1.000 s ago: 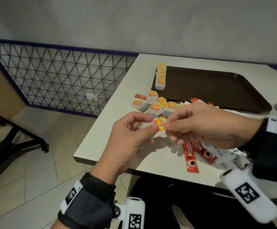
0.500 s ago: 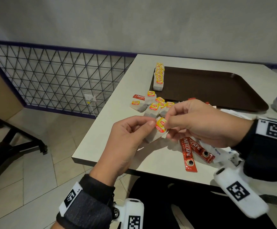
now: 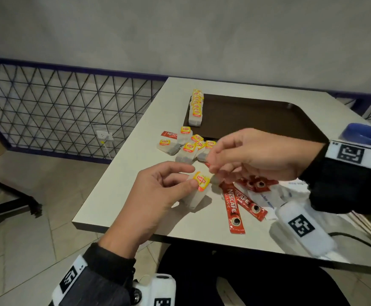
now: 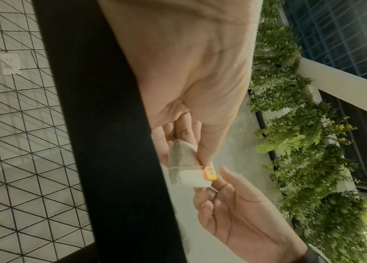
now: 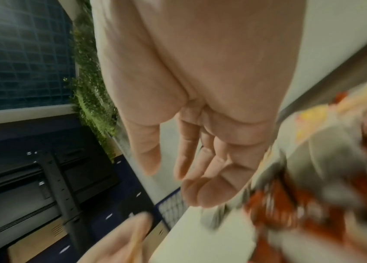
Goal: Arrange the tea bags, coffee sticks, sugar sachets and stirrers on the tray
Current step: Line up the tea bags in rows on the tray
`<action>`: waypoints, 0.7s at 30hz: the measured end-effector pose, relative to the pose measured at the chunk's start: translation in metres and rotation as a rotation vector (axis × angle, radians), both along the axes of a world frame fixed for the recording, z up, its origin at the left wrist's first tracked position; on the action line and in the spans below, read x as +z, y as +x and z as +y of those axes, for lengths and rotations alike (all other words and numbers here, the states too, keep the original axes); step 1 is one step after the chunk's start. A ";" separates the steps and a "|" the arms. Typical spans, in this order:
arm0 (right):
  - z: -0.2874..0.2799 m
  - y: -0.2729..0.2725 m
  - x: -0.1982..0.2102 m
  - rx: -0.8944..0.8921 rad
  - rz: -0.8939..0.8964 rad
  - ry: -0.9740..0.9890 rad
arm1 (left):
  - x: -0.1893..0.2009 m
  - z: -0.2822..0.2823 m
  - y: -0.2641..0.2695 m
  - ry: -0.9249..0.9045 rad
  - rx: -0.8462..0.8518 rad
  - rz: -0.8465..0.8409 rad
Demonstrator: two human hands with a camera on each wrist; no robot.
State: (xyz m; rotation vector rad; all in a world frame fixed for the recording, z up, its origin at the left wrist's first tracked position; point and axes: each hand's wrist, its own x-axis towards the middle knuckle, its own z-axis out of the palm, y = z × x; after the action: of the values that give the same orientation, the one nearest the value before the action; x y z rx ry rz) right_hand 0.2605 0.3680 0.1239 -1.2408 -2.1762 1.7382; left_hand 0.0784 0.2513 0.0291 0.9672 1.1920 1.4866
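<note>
My left hand point(image 3: 191, 176) pinches a white tea bag point(image 3: 196, 193) by its top, just under the yellow tag, a little above the table's front part. The left wrist view shows the thumb pressed on that tea bag point(image 4: 185, 169). My right hand point(image 3: 215, 166) hovers just right of the tag with relaxed fingers and holds nothing; its palm is bare in the right wrist view point(image 5: 175, 178). A row of tea bags point(image 3: 195, 111) stands along the left edge of the brown tray point(image 3: 268, 120). Loose tea bags point(image 3: 186, 146) lie before the tray. Red coffee sticks point(image 3: 233, 204) and white sugar sachets point(image 3: 264, 197) lie under my right hand.
A blue object point(image 3: 365, 133) sits at the table's right edge beside the tray. Wooden stirrers point(image 3: 370, 226) show at the far right behind my wrist. The table's left edge point(image 3: 118, 157) drops to a tiled floor, with a wire mesh fence point(image 3: 58, 111) beyond.
My right hand has let go of the tea bag's tag and drawn slightly up and away. The left hand keeps the tea bag and has tilted it lower.
</note>
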 end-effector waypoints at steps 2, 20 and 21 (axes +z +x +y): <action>0.021 0.010 0.012 -0.180 -0.021 0.161 | -0.001 0.000 -0.001 0.001 0.023 -0.012; 0.055 0.049 -0.011 -0.291 -0.465 0.387 | -0.003 0.001 0.000 0.029 0.071 0.065; 0.056 0.047 -0.012 -0.288 -0.469 0.381 | -0.003 0.000 0.001 0.026 0.081 0.074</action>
State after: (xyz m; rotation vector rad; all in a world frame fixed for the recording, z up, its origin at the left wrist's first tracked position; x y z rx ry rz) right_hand 0.3079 0.4237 0.1121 -1.8644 -2.2511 0.9346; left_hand 0.0790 0.2517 0.0260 1.0096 1.2813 1.5442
